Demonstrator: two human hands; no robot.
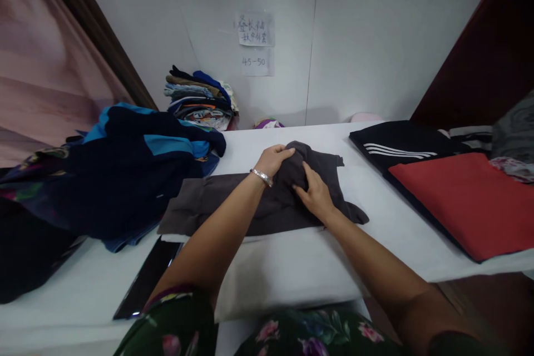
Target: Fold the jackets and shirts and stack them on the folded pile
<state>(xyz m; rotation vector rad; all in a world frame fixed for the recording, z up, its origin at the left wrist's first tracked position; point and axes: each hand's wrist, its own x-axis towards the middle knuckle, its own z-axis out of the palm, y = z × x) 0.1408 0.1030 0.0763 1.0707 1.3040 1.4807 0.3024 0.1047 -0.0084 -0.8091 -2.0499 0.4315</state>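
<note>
A dark grey garment (267, 214) lies lengthwise across the white table, its left part flat and its right part bunched up. My left hand (274, 160), with a silver bracelet at the wrist, closes on the far edge of the bunched cloth. On the near right side of that same bunch, my right hand (317, 193) grips a fold between thumb and fingers. Some fingertips of both hands are hidden in the fabric. One end of the garment pokes out at the right, past my right wrist.
Dark blue and bright blue clothes (137, 172) are heaped at left, beside a black shiny flat object (148, 281). A stack of folded clothes (200, 100) stands by the wall. Folded red cloth (463, 200) and a black striped garment (400, 142) lie right. Paper notes (256, 39) hang behind.
</note>
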